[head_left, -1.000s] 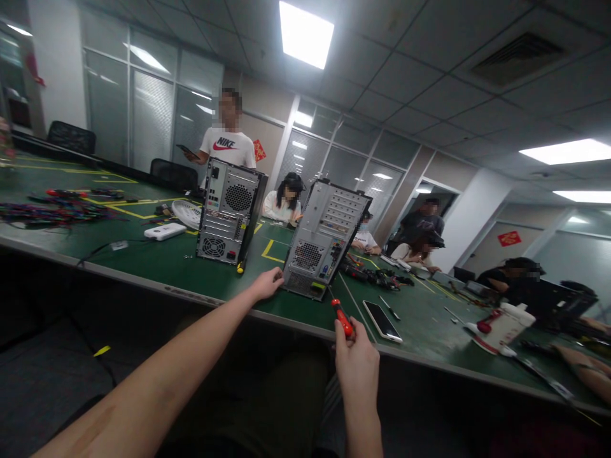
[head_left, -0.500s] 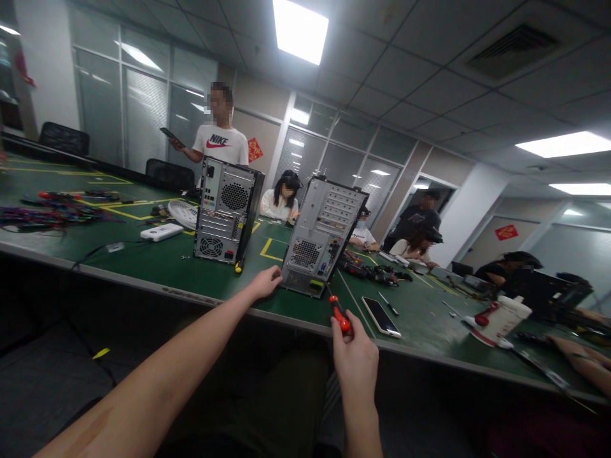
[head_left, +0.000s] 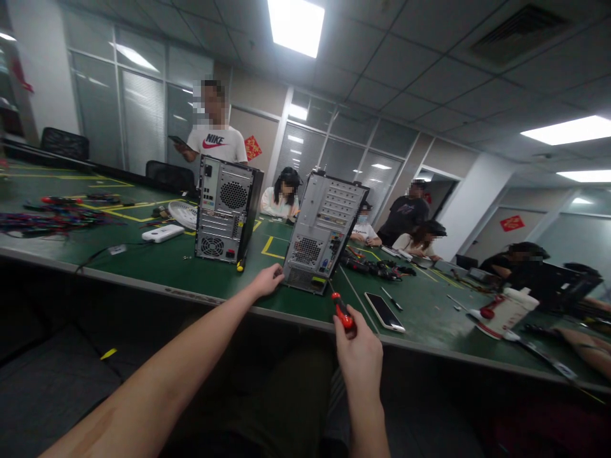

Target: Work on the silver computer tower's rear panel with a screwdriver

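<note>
Fingers (head_left: pixel 340 329) of right hand (head_left: pixel 361 346) clamped on red screwdriver (head_left: pixel 342 312), shaft slanting up-left toward lower right corner of computer tower (head_left: pixel 317 232); right hand nearer that corner, tip contact unclear. Left hand (head_left: pixel 267 282) beside tower's lower left edge, grip unclear. Two towers, second tower (head_left: pixel 222 210) left; one smartphone (head_left: pixel 384 312), right.

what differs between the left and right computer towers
The left computer tower has slot covers mid-back, the right computer tower near its top. The left tower has a round fan grille low, the right tower fine mesh. The left hand is beside the right tower, not the left tower. Both stand upright, backs toward the camera.
</note>
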Available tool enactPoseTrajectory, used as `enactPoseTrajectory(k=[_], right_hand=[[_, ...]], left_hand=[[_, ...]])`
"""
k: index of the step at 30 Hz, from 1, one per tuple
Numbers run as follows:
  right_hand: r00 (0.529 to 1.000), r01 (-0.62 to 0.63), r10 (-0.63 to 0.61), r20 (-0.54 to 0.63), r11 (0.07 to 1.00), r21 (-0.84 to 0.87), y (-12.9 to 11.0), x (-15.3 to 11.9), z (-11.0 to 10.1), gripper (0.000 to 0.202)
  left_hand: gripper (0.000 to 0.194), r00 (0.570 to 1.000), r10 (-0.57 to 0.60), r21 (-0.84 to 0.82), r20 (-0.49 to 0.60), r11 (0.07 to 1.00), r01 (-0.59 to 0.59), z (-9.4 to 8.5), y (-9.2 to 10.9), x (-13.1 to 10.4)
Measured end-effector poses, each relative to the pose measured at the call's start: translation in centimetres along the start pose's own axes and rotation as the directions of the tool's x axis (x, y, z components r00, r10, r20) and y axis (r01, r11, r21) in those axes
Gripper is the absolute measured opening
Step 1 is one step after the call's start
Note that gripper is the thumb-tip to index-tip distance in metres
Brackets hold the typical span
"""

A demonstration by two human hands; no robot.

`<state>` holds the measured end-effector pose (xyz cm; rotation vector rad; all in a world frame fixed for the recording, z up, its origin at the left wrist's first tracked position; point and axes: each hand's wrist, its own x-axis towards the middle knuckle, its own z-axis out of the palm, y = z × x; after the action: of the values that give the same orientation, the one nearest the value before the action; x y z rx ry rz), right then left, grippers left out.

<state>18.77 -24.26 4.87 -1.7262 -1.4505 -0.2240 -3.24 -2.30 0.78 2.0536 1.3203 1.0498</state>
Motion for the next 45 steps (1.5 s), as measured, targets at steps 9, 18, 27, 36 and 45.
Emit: enactPoseTrajectory(k=[9,18,27,36,45], right_hand=[[0.999,-0.05,0.05,0.016,0.999,-0.004,-0.3,-0.1,0.5,0.047],[0.997,-0.065,0.067,0.042,0.997,-0.036,-0.2,-0.1,0.5,0.041],[0.998,0.064,-0.064,0.01,0.995,-0.075,-0.1,-0.3,0.6,0.039],[0.983,-0.169,0.171,0.073,0.985,-0.032,-0.5,0.1,1.1,0.039],[0.999,0.036,-0.032,0.028,0.991,-0.125,-0.2,-0.2,1.1,0.034]], left_hand=[[0.017,1.0,-0.02,0.001,0.02,1.0,0.02,0.1,-0.4,0.2],[0.014,1.0,-0.005,0.021,-0.008,1.0,0.005,0.3,-0.7,0.4],[0.016,1.0,-0.02,0.014,0.008,1.0,0.02,0.0,-0.3,0.2],[0.013,1.0,-0.014,0.002,0.008,1.0,0.014,0.0,-0.3,0.2],[0.015,1.0,0.018,0.016,-0.009,1.0,-0.018,0.2,-0.6,0.4]])
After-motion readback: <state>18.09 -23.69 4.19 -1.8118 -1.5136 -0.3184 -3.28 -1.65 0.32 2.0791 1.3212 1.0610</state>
